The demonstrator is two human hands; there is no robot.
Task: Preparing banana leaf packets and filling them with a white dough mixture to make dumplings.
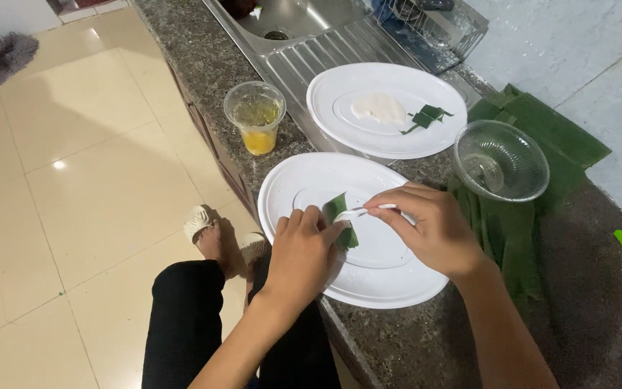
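My left hand [302, 253] pinches a small folded green leaf piece [341, 220] over the near white oval plate [311, 184]. My right hand [427, 225] holds a small white spoon [358, 212] whose tip reaches into the folded leaf. Farther back, a second white oval plate [340, 94] rests on the sink's drainboard with a smear of white paste [378, 108] and a folded leaf parcel [426, 117] on it.
A plastic cup with yellow liquid [256, 117] stands by the counter edge. An empty glass bowl [500, 160] sits on a pile of green banana leaves [541, 137]. A steel sink [289, 21] and wire rack [433, 25] lie behind. My legs and sandals show over the tiled floor.
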